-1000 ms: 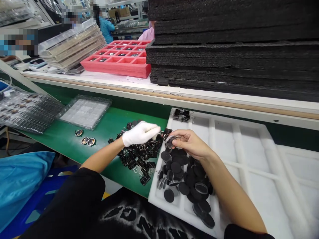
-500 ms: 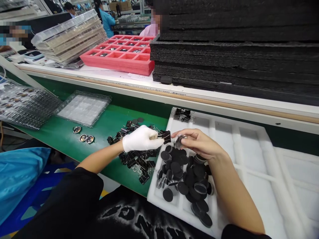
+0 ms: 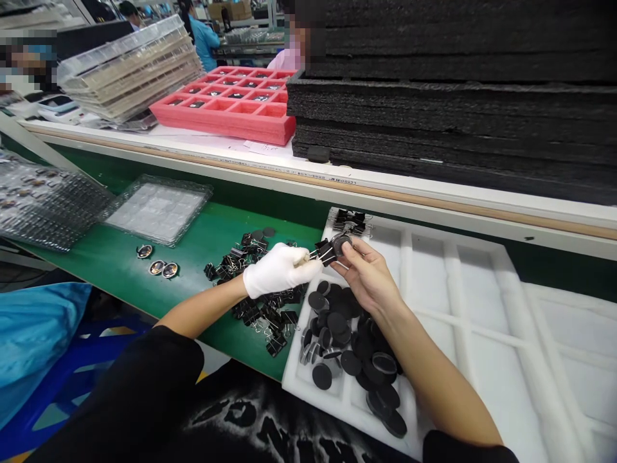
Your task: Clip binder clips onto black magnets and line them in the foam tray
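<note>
In the head view, the person's left hand [image 3: 278,269], in a white glove, pinches a black clip [image 3: 326,253] by its wire legs. The bare right hand [image 3: 370,276] holds a round dark disc [image 3: 343,244] in its fingers. Clip and disc meet between the two hands, over the edge of the white foam tray [image 3: 295,382] — how far the clip bites is too small to see. More discs [image 3: 340,323] lie heaped in the tray, below the right hand. More clips [image 3: 250,313] sit in a pile on the green table [image 3: 193,251] — just under the glove.

In the tray [image 3: 486,296], discs [image 3: 340,325] lie toward the near left corner; clips [image 3: 345,220] at the far left; just left, on the desk [image 3: 226,222], a clip heap [image 3: 270,315].
</note>
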